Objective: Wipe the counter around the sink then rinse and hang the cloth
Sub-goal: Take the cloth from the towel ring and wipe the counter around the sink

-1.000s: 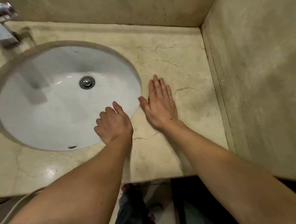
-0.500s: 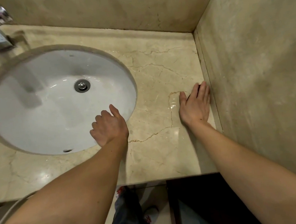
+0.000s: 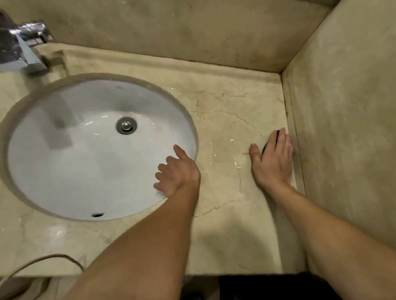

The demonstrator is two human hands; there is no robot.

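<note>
My right hand (image 3: 272,160) lies flat, palm down, on the beige marble counter (image 3: 232,219), close against the right side wall. A dark cloth (image 3: 264,147) shows only as small slivers between the thumb and forefinger and at the fingertips; the rest is hidden under the palm. My left hand (image 3: 178,172) rests on the right rim of the white oval sink (image 3: 73,166), with its fingers curled over the edge into the basin and its thumb pointing up. Thin wet streaks glisten on the counter between my two hands.
A chrome faucet (image 3: 23,55) stands at the back left above the basin, and the drain plug (image 3: 126,125) sits in the middle. Marble walls close off the back and right sides (image 3: 360,134). A thin cable (image 3: 40,260) crosses the counter's front left edge.
My right hand has slid to the right across the counter, from beside the sink rim to the side wall, leaving wet streaks. My left hand has stayed on the sink rim.
</note>
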